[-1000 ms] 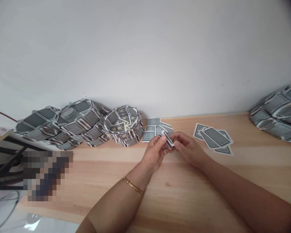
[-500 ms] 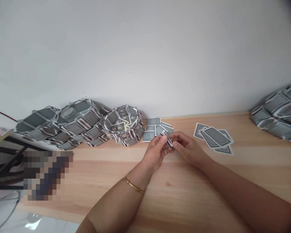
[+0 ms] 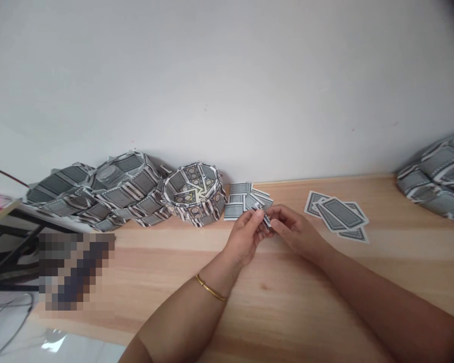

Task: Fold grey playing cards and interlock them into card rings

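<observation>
A folded playing card [image 3: 267,220] with a grey-patterned back is pinched between both hands just above the table. My left hand [image 3: 244,234], a gold bangle on its wrist, grips the card with thumb on top and fingers curled beneath. From the other side, my right hand [image 3: 293,231] has its thumb and fingers closed at the card's right end. Part of the card is hidden by the fingers. Just behind the hands lie several folded cards [image 3: 234,211], some fanned out. To the right, flat loose playing cards [image 3: 344,214] overlap in a small pile.
Left of the folded cards stands a round basket of woven cards [image 3: 202,218], with patterned pieces inside. Larger woven-card baskets [image 3: 117,196] are lined up farther left. Another woven-card piece [image 3: 439,176] leans at the right by the wall [image 3: 249,91]. The wooden table [image 3: 265,287] runs along it.
The card between my hands has tilted and shows a narrower, edge-on side. Both hands keep hold of it in nearly the same place. The whole view has shifted slightly.
</observation>
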`<action>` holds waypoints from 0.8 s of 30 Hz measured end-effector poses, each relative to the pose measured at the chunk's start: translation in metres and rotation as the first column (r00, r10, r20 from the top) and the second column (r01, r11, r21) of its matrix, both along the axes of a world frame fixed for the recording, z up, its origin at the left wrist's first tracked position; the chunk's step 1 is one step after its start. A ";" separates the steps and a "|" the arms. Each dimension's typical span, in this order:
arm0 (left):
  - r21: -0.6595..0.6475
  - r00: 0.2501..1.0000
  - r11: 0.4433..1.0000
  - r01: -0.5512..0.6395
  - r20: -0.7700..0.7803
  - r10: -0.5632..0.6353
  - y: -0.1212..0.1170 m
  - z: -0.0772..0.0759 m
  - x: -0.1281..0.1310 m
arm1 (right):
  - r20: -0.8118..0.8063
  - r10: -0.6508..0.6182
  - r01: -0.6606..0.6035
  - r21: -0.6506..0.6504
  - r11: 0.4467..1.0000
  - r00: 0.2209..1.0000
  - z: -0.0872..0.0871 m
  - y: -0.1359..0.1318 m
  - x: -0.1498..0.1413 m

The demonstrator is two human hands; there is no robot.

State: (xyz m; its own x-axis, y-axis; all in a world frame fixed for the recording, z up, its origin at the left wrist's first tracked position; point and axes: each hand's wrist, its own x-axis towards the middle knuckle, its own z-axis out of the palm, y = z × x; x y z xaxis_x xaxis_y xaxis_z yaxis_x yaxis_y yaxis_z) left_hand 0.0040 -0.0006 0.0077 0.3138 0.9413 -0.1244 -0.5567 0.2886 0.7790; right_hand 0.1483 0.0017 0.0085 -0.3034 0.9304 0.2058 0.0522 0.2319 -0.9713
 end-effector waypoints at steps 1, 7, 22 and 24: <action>0.000 1.000 1.000 -0.001 -0.002 0.001 0.000 0.000 0.000 | 0.005 -0.001 0.001 0.001 1.000 1.000 0.000 0.000 0.000; 0.014 1.000 1.000 -0.012 -0.016 0.013 -0.001 0.001 0.000 | -0.019 -0.016 0.017 0.022 1.000 1.000 -0.002 -0.001 0.000; 0.037 0.994 0.994 0.107 0.003 -0.107 -0.001 0.003 -0.002 | -0.041 0.039 -0.038 0.018 0.999 0.998 -0.007 0.000 0.007; 0.038 0.994 0.993 0.111 0.000 -0.111 -0.002 0.003 -0.002 | -0.038 0.044 -0.044 0.016 0.999 0.998 -0.007 -0.001 0.007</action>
State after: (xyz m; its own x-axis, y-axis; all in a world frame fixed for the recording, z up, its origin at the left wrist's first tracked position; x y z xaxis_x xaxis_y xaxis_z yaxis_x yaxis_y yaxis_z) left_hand 0.0019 -0.0022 0.0108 0.4168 0.9047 -0.0887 -0.5245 0.3190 0.7894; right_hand 0.1550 0.0011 0.0017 -0.3357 0.9130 0.2320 0.0044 0.2478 -0.9688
